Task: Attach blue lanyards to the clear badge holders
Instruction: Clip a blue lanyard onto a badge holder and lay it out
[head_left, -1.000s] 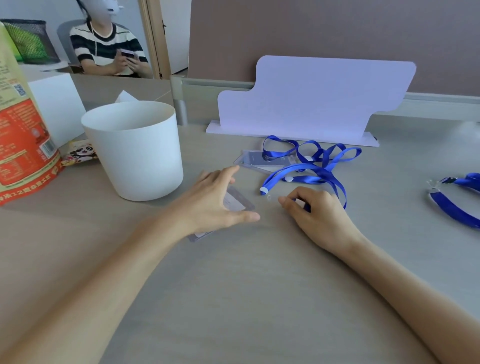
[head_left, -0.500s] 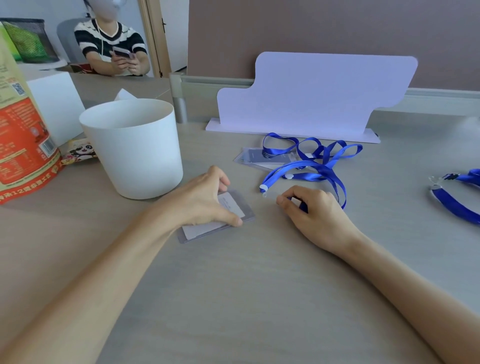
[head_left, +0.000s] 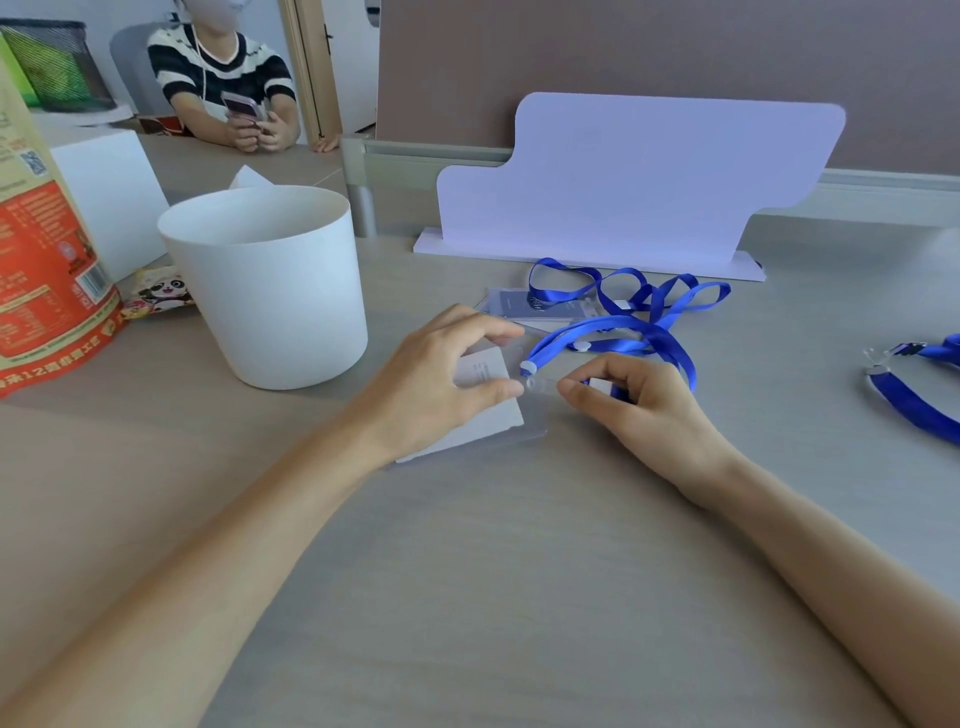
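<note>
My left hand (head_left: 439, 376) grips a clear badge holder (head_left: 493, 410) with a white card in it, thumb and fingers pinching its far end just above the desk. My right hand (head_left: 631, 402) is curled around the end of a blue lanyard (head_left: 623, 332) and pinches its clear strap tip right at the holder's edge. Behind them a second clear badge holder (head_left: 524, 304) with a dark card lies on the desk under the loops of another blue lanyard (head_left: 634, 288). A further blue lanyard (head_left: 914, 400) lies at the far right.
A white bucket (head_left: 270, 291) stands left of my hands. An orange snack bag (head_left: 41, 270) and a small panda packet (head_left: 158, 293) sit at the far left. A white sign stand (head_left: 623, 182) rises behind the lanyards. A person sits at the back left.
My left hand has lifted the badge holder's far end and shifted it right toward the lanyard. My right hand has brought the lanyard's clear tip up against the holder.
</note>
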